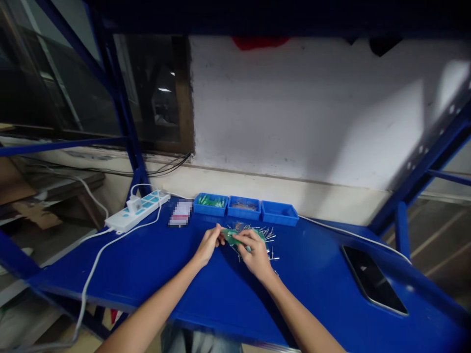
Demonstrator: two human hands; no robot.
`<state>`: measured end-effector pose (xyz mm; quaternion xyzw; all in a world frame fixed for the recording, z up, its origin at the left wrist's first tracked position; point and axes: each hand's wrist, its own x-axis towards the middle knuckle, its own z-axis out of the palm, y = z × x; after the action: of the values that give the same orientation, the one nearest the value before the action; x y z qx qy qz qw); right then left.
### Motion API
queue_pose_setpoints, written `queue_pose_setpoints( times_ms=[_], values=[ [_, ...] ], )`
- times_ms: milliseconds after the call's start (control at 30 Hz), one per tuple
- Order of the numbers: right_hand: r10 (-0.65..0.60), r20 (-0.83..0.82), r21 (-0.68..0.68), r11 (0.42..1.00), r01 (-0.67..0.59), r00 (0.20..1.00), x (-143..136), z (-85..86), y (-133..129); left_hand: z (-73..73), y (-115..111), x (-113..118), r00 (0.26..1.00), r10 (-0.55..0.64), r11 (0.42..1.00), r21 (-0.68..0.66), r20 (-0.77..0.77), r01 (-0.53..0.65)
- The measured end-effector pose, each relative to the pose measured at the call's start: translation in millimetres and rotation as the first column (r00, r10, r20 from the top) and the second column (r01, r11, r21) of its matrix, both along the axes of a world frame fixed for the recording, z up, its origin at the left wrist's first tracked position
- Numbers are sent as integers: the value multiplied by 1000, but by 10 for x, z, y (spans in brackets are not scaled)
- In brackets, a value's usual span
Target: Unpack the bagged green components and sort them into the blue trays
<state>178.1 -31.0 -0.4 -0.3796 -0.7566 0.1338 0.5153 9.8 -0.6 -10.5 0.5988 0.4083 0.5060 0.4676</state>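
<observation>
My left hand [209, 245] is closed, its thumb and fingers pinching the left end of a thin green piece [229, 237], which looks like a small plastic packet. From the other side, my right hand [255, 254] has its fingers closed on the same piece. A bit of lighter blue-green shows under the right fingers; what it is I cannot make out. Around and behind the right hand lies a loose pile of thin, shiny metal rods [271, 239] on the blue table [309, 294]. The right hand hides part of the pile.
Three blue bins stand along the back: one with green pieces [194, 208], one with thin brownish pieces [243, 214], and a right one [279, 219]. A blurred phone-like object [180, 213] and a white power strip [138, 212] with cables are left; a black tablet [373, 279] lies right.
</observation>
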Motion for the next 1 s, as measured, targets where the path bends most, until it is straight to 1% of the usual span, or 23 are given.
queue_pose_setpoints(
  times_ms=[67,167,200,267,333,433,533,600,667,700,733,767,800,833,867,900,933,1000],
  values=[
    [12,34,32,999,-13,999,-26,-28,-3,18,-11,-24,998,-44,998,-43,51,46],
    [21,93,62,998,-26,995,-25,-47,1,56,-45,-12,986,-142,987,-64,91,148],
    [24,108,67,997,-31,994,-20,-46,2,67,-54,2,983,-150,984,-80,103,159],
    [18,118,71,997,-26,993,-9,-32,-1,85,-59,31,986,-128,984,-111,105,140],
    [-12,111,55,998,6,994,-4,-11,-10,100,-47,38,994,-68,990,-114,84,78],
    [-73,62,-18,997,74,995,7,16,-23,119,-14,-32,996,87,994,-69,25,-85],
    [-90,-7,-89,992,89,996,33,21,-26,139,39,-204,961,278,961,5,-14,-278],
    [-84,-28,-105,991,80,996,46,14,-32,162,113,-354,920,391,920,35,9,-391],
    [-71,-33,-99,993,67,997,38,4,-50,209,250,-515,867,498,865,49,26,-499],
    [-57,-34,-93,994,53,998,24,-1,-64,244,348,-597,841,541,839,61,10,-541],
    [-38,-33,-85,996,36,999,6,-6,-80,288,464,-676,812,584,810,87,-19,-580],
    [-21,-32,-76,997,19,999,-16,-11,-96,341,597,-751,784,615,787,129,-83,-603],
    [-7,-33,-70,998,5,999,-36,-15,-110,399,741,-821,729,660,751,185,-180,-634],
    [4,-35,-65,998,-6,999,-53,-18,-119,462,889,-884,633,710,703,256,-308,-664],
    [8,-37,-64,998,-10,999,-62,-20,-120,523,1033,-936,511,737,663,325,-442,-675],
    [5,-42,-66,998,-8,999,-62,-20,-114,581,1168,-978,384,734,640,382,-561,-666],
    [-5,-53,-74,997,1,999,-51,-20,-99,631,1286,-1007,337,731,632,402,-593,-663],
    [-46,-75,-90,995,39,996,-2,-16,-48,695,1463,-1027,291,709,640,413,-642,-649]
  ],
)
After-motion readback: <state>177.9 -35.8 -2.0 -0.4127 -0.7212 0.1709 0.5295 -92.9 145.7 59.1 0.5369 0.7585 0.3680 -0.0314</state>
